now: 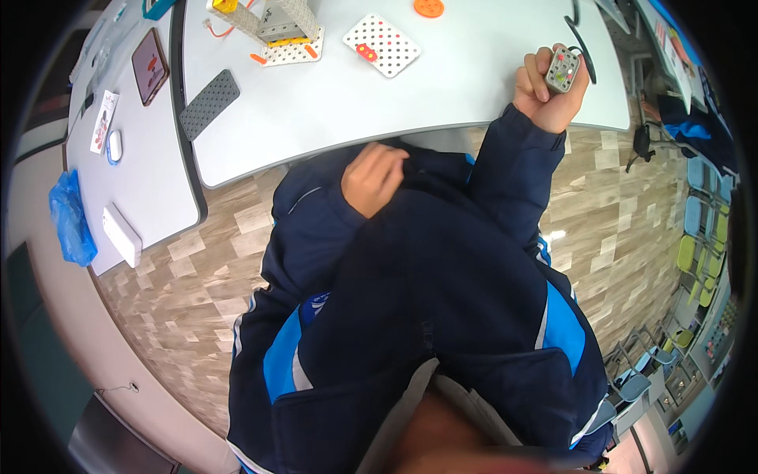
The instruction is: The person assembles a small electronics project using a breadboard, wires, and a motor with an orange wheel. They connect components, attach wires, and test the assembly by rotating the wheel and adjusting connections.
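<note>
My right hand (551, 93) is raised over the right end of the white table, its fingers wrapped round a small grey plastic block (562, 71) with holes and green and red spots on its face. A black cable (585, 52) runs from behind this block. In front of my dark blue jacket, near the table edge, my left hand (374, 178) is loosely curled, with nothing visible in it. Farther off on the table lies a white perforated plate (382, 44) with a red connector (365, 52) on it. An orange disc (429, 7) sits beyond the plate.
A grey-and-white kit assembly (286, 31) stands at the far left of the table. Nearby lies a dark grey perforated plate (209, 105). On the adjoining left table are a phone (150, 66), a white box (121, 235) and a blue plastic bag (71, 218). Chairs (695, 217) stand at the right.
</note>
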The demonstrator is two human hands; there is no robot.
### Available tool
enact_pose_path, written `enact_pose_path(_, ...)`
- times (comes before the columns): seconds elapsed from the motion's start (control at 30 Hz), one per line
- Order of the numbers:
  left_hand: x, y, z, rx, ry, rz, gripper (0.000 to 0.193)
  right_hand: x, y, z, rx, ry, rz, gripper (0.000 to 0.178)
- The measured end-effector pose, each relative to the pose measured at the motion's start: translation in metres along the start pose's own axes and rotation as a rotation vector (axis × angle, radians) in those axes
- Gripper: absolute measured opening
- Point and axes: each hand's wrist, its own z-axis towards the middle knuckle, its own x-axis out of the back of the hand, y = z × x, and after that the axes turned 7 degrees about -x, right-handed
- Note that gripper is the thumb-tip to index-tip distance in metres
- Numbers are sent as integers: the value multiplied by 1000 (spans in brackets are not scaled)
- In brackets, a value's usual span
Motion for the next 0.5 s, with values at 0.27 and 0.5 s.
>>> enact_pose_path(0.27,-34,-13,-28,363,-328,-352,16,29,1,10,-185,-149,248,41)
enact_pose_path(0.5,-57,-14,-18,344,-568,78,36,10,3,9,-231,7,170,41)
